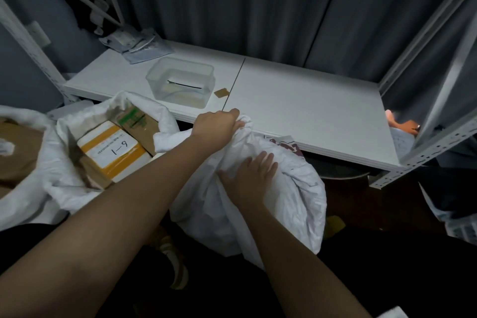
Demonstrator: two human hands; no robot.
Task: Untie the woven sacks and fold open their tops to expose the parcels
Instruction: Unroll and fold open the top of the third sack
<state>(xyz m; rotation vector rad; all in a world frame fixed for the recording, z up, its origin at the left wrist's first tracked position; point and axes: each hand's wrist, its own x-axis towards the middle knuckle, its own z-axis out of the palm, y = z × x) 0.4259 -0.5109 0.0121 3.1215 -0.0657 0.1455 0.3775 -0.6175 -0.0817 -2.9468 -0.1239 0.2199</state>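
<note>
A white woven sack [291, 196] stands in front of me below the shelf edge, its top bunched together. My left hand [216, 128] grips the gathered top of this sack at its far side. My right hand [249, 175] lies with spread fingers on the sack's upper face. To the left a second white sack [64, 183] stands with its top folded open, showing a white and yellow parcel [113, 153] marked "6-1" and a brown box [136, 121]. A third open sack [15, 116] with brown parcels is at the far left edge.
A low white shelf board [309, 111] runs behind the sacks, carrying a clear plastic tub [180, 82], a small brown scrap [221, 92] and a heap of bagged items [136, 45]. Metal rack posts [438, 100] frame the right side. Dark curtain behind.
</note>
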